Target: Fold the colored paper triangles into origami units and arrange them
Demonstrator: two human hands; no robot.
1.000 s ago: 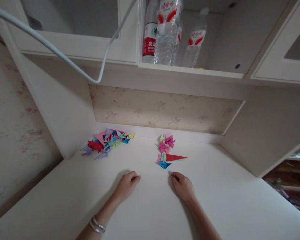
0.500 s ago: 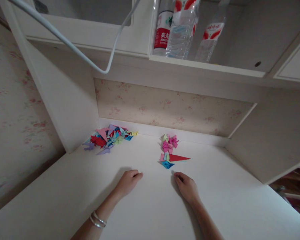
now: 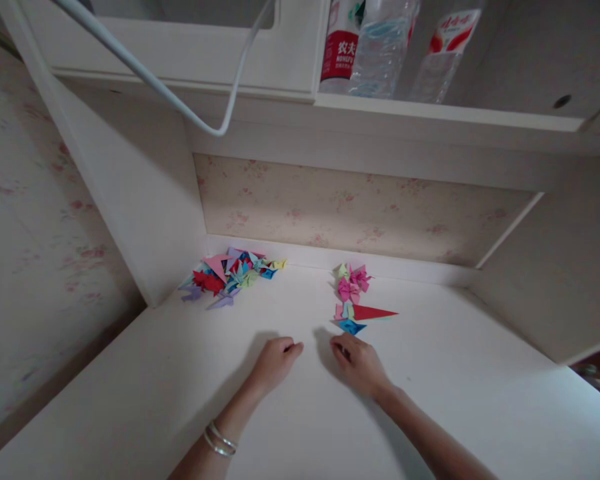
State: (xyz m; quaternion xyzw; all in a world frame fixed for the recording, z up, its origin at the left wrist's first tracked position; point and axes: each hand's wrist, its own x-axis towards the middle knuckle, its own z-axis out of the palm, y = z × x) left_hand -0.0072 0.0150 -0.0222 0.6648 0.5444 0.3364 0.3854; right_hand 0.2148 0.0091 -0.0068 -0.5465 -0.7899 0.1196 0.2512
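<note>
My left hand (image 3: 276,360) is curled into a fist over the white desk, with nothing showing in it. My right hand (image 3: 357,363) is also closed, fingers curled inward and nothing visible in them. Just beyond it lies a blue folded-paper piece (image 3: 351,327). Behind that are a long red paper point (image 3: 374,312) and small pink and pale green folds. Farther back sits a small cluster of pink origami pieces (image 3: 349,290). A larger pile of many-coloured origami (image 3: 240,272), red, purple, blue, green and yellow, rests in the back left corner.
A shelf over the desk (image 3: 445,117) holds several plastic bottles (image 3: 380,57). A white cable (image 3: 165,97) hangs in a loop at the upper left. Side panels (image 3: 135,193) bound the desk, with floral wallpaper (image 3: 325,203) at the back.
My right hand has shifted left, toward my left hand, and appears lifted a little. The view has turned slightly. The paper pieces lie as before.
</note>
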